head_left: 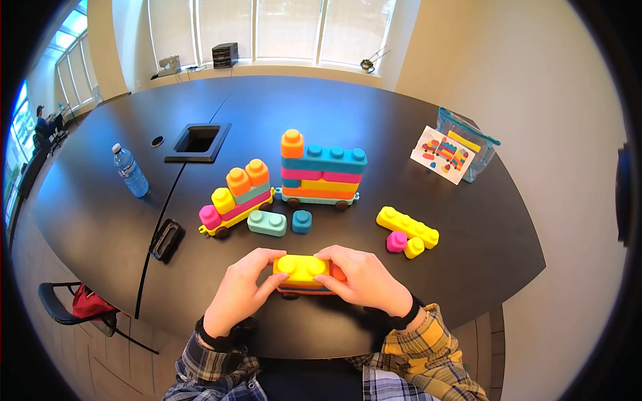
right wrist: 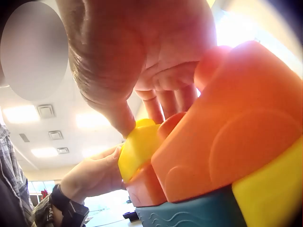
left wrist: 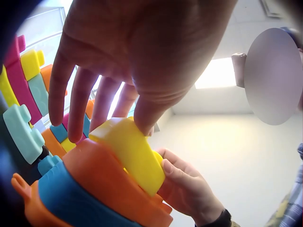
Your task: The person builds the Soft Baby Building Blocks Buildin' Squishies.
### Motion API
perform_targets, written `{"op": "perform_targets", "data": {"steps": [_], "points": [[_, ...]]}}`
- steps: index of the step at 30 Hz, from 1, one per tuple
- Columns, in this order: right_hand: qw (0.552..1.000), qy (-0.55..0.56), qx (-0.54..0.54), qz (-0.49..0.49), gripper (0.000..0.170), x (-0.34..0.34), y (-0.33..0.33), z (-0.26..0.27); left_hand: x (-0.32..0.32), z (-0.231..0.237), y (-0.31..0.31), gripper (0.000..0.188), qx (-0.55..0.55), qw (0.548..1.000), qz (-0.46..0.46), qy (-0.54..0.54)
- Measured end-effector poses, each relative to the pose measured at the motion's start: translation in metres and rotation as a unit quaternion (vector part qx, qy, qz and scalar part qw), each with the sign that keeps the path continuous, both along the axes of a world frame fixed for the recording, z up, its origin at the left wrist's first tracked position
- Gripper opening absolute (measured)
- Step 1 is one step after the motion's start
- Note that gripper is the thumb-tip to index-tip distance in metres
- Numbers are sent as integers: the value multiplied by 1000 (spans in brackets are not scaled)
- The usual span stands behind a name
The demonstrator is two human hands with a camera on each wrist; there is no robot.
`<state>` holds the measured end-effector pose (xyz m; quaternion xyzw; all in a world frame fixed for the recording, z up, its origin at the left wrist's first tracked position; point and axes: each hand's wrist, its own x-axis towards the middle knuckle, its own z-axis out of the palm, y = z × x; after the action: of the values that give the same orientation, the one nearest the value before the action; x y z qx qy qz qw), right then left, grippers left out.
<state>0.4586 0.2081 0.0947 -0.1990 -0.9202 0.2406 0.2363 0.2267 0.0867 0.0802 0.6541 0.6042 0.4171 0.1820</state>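
Observation:
Both hands meet at a yellow block [head_left: 301, 266] with two round studs, near the table's front edge. My left hand [head_left: 239, 287] pinches its left end between thumb and fingers; my right hand [head_left: 368, 277] pinches the right end. In the left wrist view, the yellow block [left wrist: 135, 153] sits tilted on an orange block [left wrist: 102, 165]. Under that lies a blue block [left wrist: 78, 196] on an orange wheeled base [left wrist: 40, 213] with a hook. A taller orange block [right wrist: 236, 123] stands beside the yellow one in the right wrist view, with the blue layer and some yellow below.
Beyond the hands stand a yellow-based block wagon [head_left: 237, 204] and a taller block wagon [head_left: 321, 174]. Loose blocks lie around: mint [head_left: 267, 224], blue [head_left: 301, 221], long yellow [head_left: 408, 226], pink [head_left: 396, 242]. A picture card [head_left: 441, 155], bottle [head_left: 130, 170] and black case [head_left: 167, 239] are farther out.

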Motion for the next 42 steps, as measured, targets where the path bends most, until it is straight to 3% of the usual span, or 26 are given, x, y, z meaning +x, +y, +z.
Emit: {"op": "perform_targets", "data": {"steps": [13,15,16,18,21,25,28,30,36,42], "points": [[1000,3,-1,-20,34,0,-4,-8,5,-3,2,42,16,1000,15,18],[991,31,130,-14,44,0,1,-10,11,-2,5,47,44,999,11,-25],[991,31,130,-15,44,3,2,-7,12,-1,7,47,44,999,10,-25],[992,18,113,-54,49,14,4,2,11,1,10,46,70,996,-6,53],[973,10,164,-161,41,42,12,10,10,0,11,43,46,997,-8,65],[937,-21,182,-298,29,87,38,1,9,3,9,42,16,999,-3,41],[918,-41,221,-327,27,116,56,-18,9,3,10,41,-2,1000,-5,18],[897,-126,193,-378,29,130,61,-27,9,1,10,41,-8,1000,-4,13],[886,-179,104,-415,26,137,66,-44,13,2,9,44,-37,999,-2,-14],[887,-167,129,-410,27,141,73,-55,13,4,8,46,-50,998,-2,-24]]}}
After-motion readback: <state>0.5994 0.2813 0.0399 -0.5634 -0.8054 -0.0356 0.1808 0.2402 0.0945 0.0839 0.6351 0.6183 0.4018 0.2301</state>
